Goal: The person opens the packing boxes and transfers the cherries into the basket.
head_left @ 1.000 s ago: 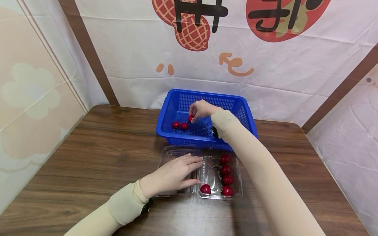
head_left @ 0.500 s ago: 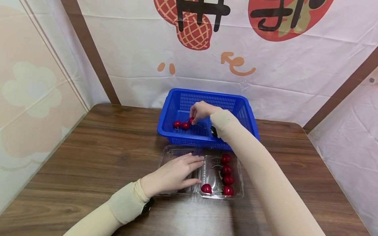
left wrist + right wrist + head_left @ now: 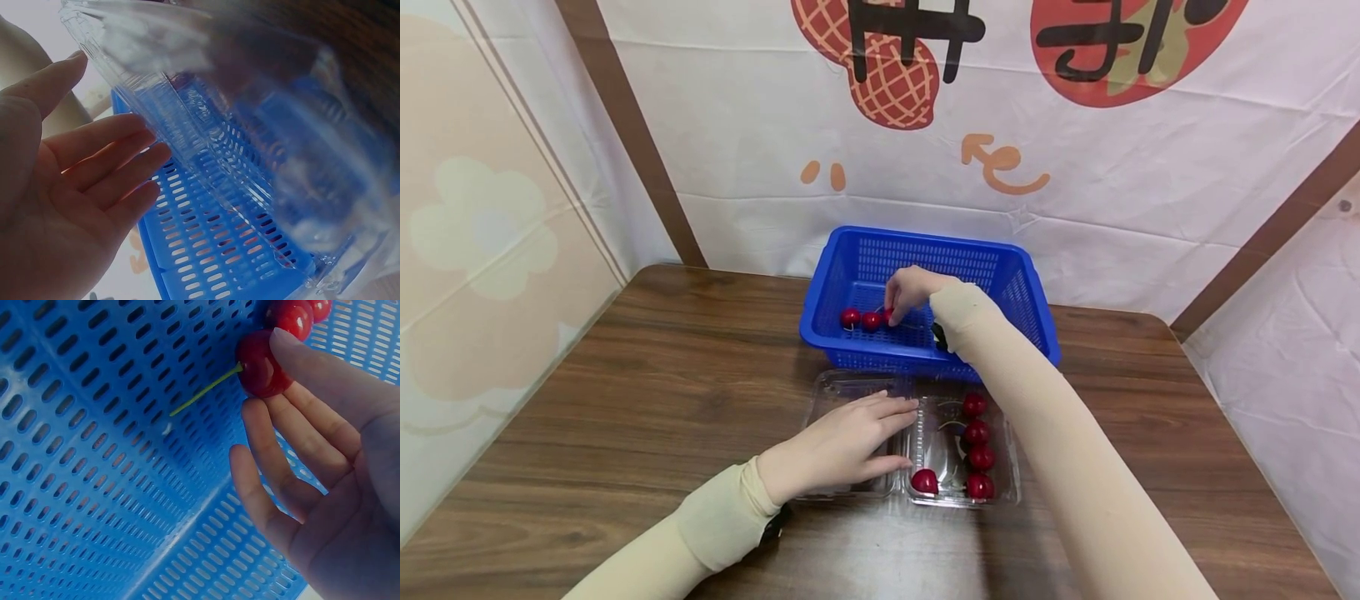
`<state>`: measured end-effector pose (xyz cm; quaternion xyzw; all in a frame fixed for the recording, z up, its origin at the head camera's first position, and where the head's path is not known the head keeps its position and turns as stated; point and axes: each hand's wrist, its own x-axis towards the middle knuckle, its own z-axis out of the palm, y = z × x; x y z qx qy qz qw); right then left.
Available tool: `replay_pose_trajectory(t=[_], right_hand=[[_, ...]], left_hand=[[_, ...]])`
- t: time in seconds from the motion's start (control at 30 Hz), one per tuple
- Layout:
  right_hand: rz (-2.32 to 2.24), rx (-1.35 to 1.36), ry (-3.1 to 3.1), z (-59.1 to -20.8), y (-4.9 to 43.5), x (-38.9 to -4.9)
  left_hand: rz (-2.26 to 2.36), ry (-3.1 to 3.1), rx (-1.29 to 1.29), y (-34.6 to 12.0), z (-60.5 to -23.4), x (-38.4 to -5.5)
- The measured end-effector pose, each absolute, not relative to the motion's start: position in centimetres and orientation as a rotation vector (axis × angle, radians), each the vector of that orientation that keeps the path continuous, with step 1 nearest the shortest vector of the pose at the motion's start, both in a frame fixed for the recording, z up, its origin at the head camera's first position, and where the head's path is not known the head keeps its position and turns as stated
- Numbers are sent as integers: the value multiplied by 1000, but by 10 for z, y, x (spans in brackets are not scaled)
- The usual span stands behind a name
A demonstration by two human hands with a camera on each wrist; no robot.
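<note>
My right hand (image 3: 912,292) reaches down into the blue basket (image 3: 817,287) and pinches a red cherry (image 3: 259,365) between thumb and fingers. A green stem (image 3: 206,389) sticks out from that cherry in the right wrist view. Two more cherries lie beside it in the basket, the nearer one (image 3: 871,321) close to my fingertips. My left hand (image 3: 842,440) lies with straight fingers over the lid side of a clear plastic clamshell box (image 3: 942,502), its fingertips by the hinge. In the box's right half, several cherries (image 3: 976,432) form a column and one cherry (image 3: 924,481) sits at the front left.
The basket stands behind the clamshell, near the back of the brown wooden table (image 3: 647,400). Behind the table hangs a printed white cloth (image 3: 745,125). Bare wood surrounds both containers to the left and right.
My right hand has moved slightly toward the front of the basket with the cherry, which is now lower and beside the other two. The left hand stays put.
</note>
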<state>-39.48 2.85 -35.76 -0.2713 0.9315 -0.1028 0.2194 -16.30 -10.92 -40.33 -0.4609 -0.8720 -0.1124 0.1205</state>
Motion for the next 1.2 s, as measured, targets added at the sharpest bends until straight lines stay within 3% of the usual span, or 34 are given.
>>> replay_pose_trajectory(t=[1.2], right_hand=[[-289, -676, 2535, -359, 26, -392]], left_hand=[[-333, -2552, -1347, -109, -400, -161]])
